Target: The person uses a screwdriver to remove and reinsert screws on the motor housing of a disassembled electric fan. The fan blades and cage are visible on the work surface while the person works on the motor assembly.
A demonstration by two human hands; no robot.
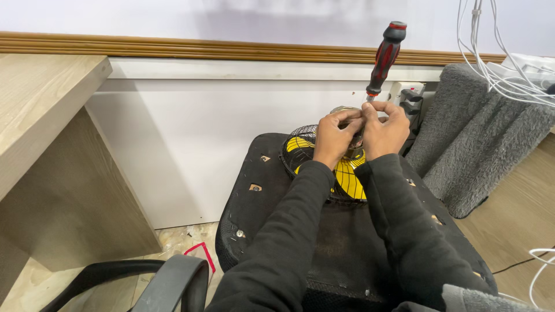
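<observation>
**Small fan on upturned chair seat: both hands at the hub**

Left hand: fingers curled tight, tips pinched at the top of the fan's centre, against a small greyish part there. What exactly they hold is hidden by the knuckles.

Right hand: fingers closed round the lower shaft of a red-and-black screwdriver. The handle rises straight above the fingertips; the blade end is buried between the two hands, so I cannot tell whether it is seated in a screw.

The fan, with yellow blades behind a black wire guard, sits directly under both hands, resting on the black underside of a chair seat with metal fixings showing.

Progress, as judged: the guard appears to be in place over the blades, nothing detached lies beside the fingers, and no loose screws can be made out near the fan. Work at the hub looks in hand rather than finished.

Beyond the right fingers: grey fleecy chair back, white cables. Left of the hands: wooden desk.
</observation>
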